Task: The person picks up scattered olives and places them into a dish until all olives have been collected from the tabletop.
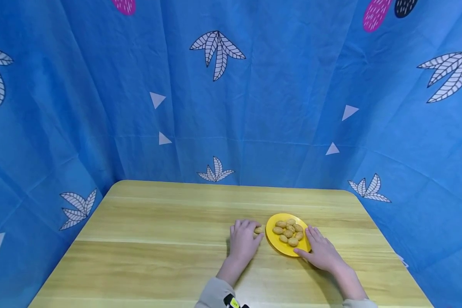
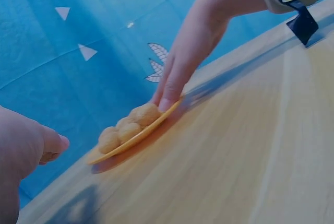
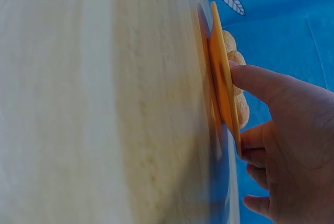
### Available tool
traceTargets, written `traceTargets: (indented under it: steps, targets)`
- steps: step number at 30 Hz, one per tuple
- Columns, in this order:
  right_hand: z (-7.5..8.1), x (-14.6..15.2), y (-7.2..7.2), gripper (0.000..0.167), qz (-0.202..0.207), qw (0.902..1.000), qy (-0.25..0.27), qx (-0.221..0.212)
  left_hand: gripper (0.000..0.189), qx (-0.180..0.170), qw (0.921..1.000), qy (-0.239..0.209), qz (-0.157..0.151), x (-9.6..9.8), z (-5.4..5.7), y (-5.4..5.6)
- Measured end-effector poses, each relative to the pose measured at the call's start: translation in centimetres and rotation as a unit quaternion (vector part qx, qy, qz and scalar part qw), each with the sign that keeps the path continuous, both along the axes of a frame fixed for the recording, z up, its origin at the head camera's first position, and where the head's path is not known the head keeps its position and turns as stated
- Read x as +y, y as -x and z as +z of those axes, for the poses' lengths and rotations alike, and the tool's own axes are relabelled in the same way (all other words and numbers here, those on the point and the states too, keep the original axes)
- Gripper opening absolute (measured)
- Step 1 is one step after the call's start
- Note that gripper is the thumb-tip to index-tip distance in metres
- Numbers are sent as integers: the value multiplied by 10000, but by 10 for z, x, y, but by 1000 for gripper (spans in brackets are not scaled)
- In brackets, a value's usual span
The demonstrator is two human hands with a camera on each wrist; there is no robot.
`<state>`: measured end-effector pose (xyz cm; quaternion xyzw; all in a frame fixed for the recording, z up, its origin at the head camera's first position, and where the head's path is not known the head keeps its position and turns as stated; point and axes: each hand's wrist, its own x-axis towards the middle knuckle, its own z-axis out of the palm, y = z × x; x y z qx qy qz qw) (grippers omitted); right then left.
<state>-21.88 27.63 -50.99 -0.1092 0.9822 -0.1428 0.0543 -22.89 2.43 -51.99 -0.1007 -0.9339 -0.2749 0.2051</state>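
Note:
My left hand is just left of a yellow plate, fingers bent over a tan walnut. In the left wrist view a bit of that walnut shows beneath a fingertip; the rest is hidden. Several more tan walnuts lie together on the plate. At the plate's right side my right hand touches the rim, its fingers extended and thumb spread apart. The right wrist view has the thumb reaching over the plate's edge, near the walnuts, while other fingertips meet the rim lower down.
Both hands work over a light wood-grain table with rounded far corners. A blue curtain with white leaf prints hangs behind the table and along both sides. A dark band with a yellow tag sits on the left sleeve.

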Motion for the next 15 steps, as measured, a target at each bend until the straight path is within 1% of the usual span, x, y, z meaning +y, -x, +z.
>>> traceTargets:
  steps: [8, 15]
  targets:
    - [-1, 0, 1, 93, -16, 10000, 5, 11, 25, -18, 9995, 213, -245, 13, -2, -1]
    - [0, 0, -1, 93, -12, 10000, 23, 46, 23, 22, 9983, 470, -340, 24, -4, 5]
